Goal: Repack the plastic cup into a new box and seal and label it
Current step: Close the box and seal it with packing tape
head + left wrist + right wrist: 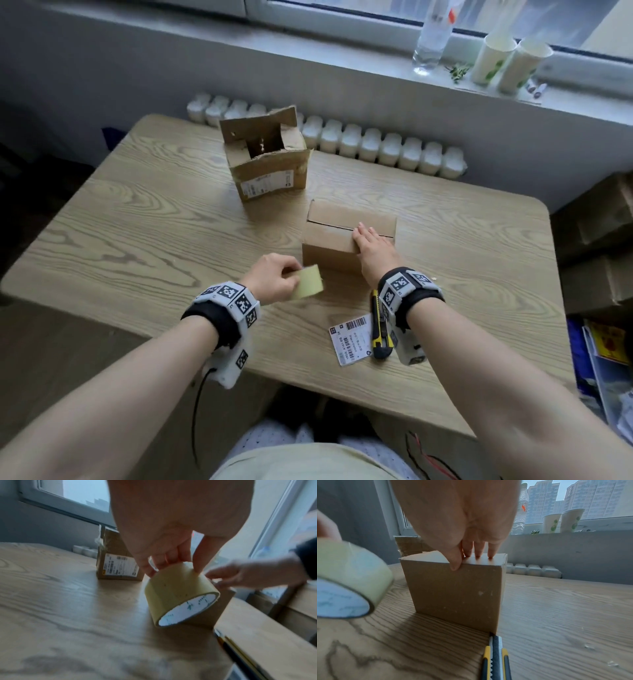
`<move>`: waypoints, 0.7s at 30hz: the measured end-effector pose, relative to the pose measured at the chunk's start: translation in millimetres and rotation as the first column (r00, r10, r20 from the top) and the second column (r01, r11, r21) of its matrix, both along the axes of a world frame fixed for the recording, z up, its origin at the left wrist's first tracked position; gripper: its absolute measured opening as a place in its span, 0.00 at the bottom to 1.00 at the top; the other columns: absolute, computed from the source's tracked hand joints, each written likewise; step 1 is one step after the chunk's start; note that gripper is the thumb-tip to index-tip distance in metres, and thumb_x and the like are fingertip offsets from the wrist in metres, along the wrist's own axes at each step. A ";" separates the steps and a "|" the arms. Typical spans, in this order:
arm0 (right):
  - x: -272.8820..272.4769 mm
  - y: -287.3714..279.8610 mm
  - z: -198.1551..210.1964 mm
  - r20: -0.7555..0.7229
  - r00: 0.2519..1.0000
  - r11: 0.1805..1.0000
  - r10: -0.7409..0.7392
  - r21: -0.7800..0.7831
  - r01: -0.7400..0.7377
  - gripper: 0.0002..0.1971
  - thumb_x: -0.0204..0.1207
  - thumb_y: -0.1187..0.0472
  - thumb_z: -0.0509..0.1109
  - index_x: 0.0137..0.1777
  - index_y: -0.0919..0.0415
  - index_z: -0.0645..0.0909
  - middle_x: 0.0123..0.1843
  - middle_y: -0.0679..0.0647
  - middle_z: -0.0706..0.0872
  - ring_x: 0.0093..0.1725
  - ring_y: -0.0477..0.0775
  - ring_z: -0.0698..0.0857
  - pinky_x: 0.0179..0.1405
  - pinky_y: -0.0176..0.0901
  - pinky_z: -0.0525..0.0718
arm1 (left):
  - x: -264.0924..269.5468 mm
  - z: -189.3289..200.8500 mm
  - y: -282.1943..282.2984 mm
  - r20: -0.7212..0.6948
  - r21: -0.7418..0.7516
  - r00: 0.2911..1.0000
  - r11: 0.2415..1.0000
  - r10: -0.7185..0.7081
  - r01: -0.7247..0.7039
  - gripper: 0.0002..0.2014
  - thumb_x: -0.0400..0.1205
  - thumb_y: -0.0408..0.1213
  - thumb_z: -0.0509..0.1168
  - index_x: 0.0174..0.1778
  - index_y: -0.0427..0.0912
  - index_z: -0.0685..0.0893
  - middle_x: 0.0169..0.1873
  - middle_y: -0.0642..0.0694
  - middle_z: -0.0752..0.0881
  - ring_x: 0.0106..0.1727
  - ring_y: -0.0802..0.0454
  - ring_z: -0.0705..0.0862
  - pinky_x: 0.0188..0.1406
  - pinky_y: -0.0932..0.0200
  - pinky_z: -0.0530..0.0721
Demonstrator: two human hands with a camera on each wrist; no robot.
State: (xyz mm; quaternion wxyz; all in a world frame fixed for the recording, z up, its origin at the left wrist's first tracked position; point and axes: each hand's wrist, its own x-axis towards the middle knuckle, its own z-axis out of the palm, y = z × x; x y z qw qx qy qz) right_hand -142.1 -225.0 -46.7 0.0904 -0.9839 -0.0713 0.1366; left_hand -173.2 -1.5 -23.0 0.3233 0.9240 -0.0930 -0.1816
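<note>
A closed brown cardboard box [337,236] [455,592] stands in the middle of the wooden table [137,233]. My right hand [371,245] [471,555] lies flat on its top flaps, fingers straight, thumb over the near edge. My left hand [274,281] [171,561] holds a roll of yellowish packing tape [308,282] [178,592] [346,577] above the table, just left of the box. A white shipping label [351,334] lies near the front edge. No plastic cup is in sight.
An old torn box [263,154] [116,563] with open flaps stands farther back. A yellow and black utility knife [380,329] [496,658] lies beside the label. On the windowsill are a water bottle [433,34] and two paper cups [493,60]. Cardboard boxes [599,240] are stacked on the right.
</note>
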 end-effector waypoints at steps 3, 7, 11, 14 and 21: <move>0.3 0.5 3.6 -0.028 1.000 1.000 -0.002 0.006 0.002 0.29 0.83 0.71 0.52 0.83 0.59 0.52 0.85 0.52 0.49 0.84 0.52 0.52 0.80 0.45 0.52 | 15.1 26.9 0.5 -0.063 -0.168 0.998 0.985 0.018 -0.029 0.09 0.73 0.34 0.68 0.47 0.39 0.88 0.42 0.44 0.86 0.45 0.50 0.82 0.46 0.61 0.77; 3.1 1.0 4.9 -0.054 0.998 1.000 -0.015 0.027 0.016 0.32 0.80 0.73 0.55 0.83 0.58 0.53 0.85 0.52 0.50 0.84 0.52 0.52 0.80 0.45 0.53 | 36.8 49.3 -5.6 -0.071 -0.327 0.996 0.942 0.055 -0.075 0.04 0.75 0.27 0.68 0.41 0.39 0.86 0.34 0.46 0.84 0.39 0.53 0.79 0.40 0.64 0.75; 6.8 0.6 9.6 -0.111 0.993 0.993 -0.030 0.108 0.042 0.31 0.80 0.71 0.57 0.82 0.59 0.56 0.85 0.53 0.51 0.84 0.55 0.53 0.80 0.45 0.55 | 58.0 59.4 -15.6 -0.061 -0.351 0.997 0.934 0.042 -0.061 0.04 0.76 0.27 0.67 0.43 0.36 0.87 0.37 0.44 0.85 0.39 0.53 0.80 0.42 0.55 0.78; 10.5 -0.8 14.3 -0.169 0.983 0.970 -0.075 0.215 0.111 0.28 0.81 0.71 0.55 0.81 0.59 0.59 0.85 0.53 0.53 0.84 0.54 0.53 0.79 0.41 0.52 | 71.2 61.4 -27.4 -0.037 -0.305 0.999 0.952 -0.003 -0.008 0.07 0.78 0.31 0.67 0.49 0.34 0.87 0.43 0.41 0.86 0.44 0.50 0.82 0.50 0.52 0.80; 23.7 -3.8 18.5 -0.342 0.873 0.611 -0.347 0.624 0.487 0.20 0.78 0.74 0.54 0.67 0.68 0.78 0.77 0.58 0.72 0.79 0.55 0.67 0.79 0.42 0.60 | 96.5 52.3 -56.9 -0.072 -0.252 0.988 0.961 -0.139 0.117 0.08 0.80 0.35 0.65 0.52 0.36 0.86 0.44 0.44 0.86 0.45 0.50 0.82 0.43 0.59 0.81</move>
